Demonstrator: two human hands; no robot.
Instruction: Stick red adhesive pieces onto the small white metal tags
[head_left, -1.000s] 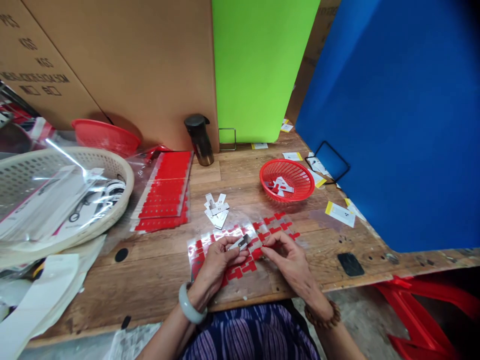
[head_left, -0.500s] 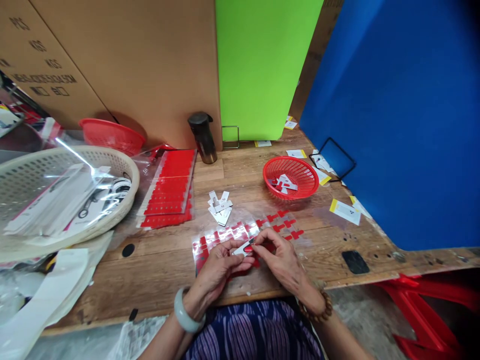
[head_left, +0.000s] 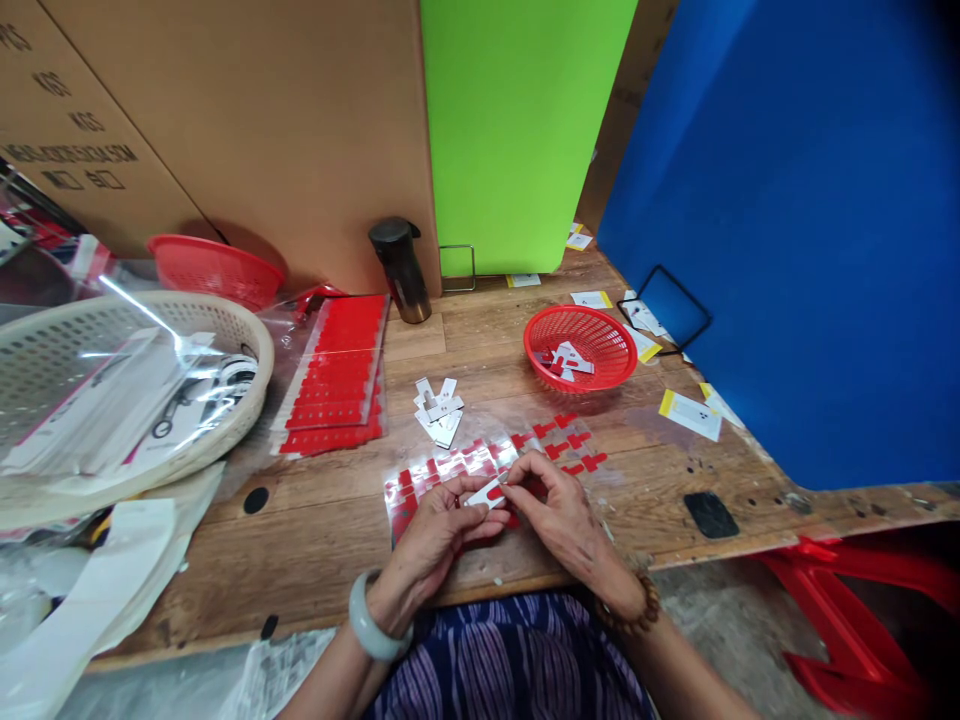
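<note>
One flat white piece (head_left: pixel 478 499) is held in the half-curled thumb and fingers of the left hand (head_left: pixel 433 528); its red-marked two o'clock end is pinched by the right hand (head_left: pixel 562 522), thumb and forefinger closed. A red-sticker sheet (head_left: pixel 480 455) is spread beneath. From the piece: white pieces (head_left: pixel 440 412) are heaped at eleven o'clock, a red basket (head_left: pixel 609 345) is placed at one, red sheets (head_left: pixel 341 355) are stacked at ten.

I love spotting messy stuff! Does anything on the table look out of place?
Yes, a bit: yellow-and-white cards are strewn at different angles beside the blue panel, unlike the red sheets stacked on the left. There's a dark, squarish patch near the front edge of the table; I can't tell whether it's damage.
</note>
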